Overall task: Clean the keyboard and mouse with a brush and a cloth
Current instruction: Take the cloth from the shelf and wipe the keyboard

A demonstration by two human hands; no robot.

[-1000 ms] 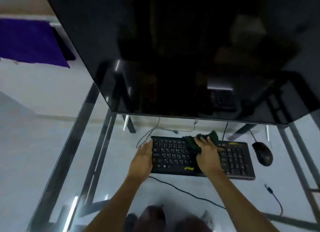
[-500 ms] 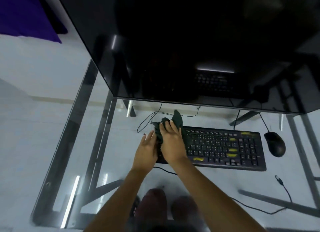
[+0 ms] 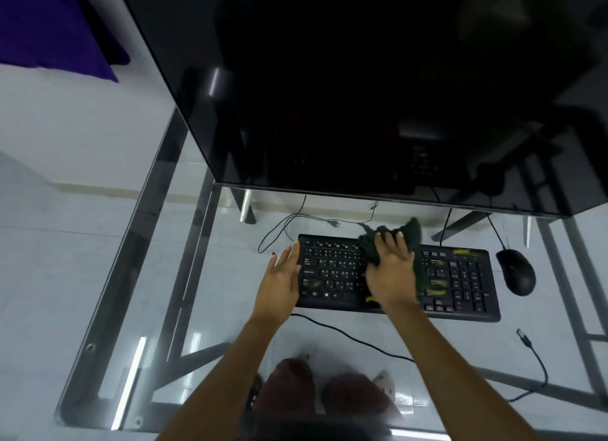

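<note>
Two bare hands work at a black keyboard (image 3: pixel 398 276) that lies flat on a glass desk (image 3: pixel 184 243). The right hand (image 3: pixel 390 273) lies palm down over the middle of the keys, its fingers laid over a dark green cloth (image 3: pixel 411 236) bunched beneath them and pressing it against the keyboard; folds of the cloth stick out past the fingertips toward 12 o'clock and along the hand's 3 o'clock side. The left hand (image 3: pixel 279 279) rests flat against the keyboard's 9 o'clock end, fingers straight and close together, gripping nothing. A black mouse (image 3: pixel 516 271) sits on the glass just beside the keyboard at its 3 o'clock end, apart from both hands. A large dark monitor (image 3: pixel 362 95) fills the view toward 12 o'clock. A thin black cable (image 3: pixel 348 337) runs across the glass at 6 o'clock of the keyboard. No brush shows in the head view.
</note>
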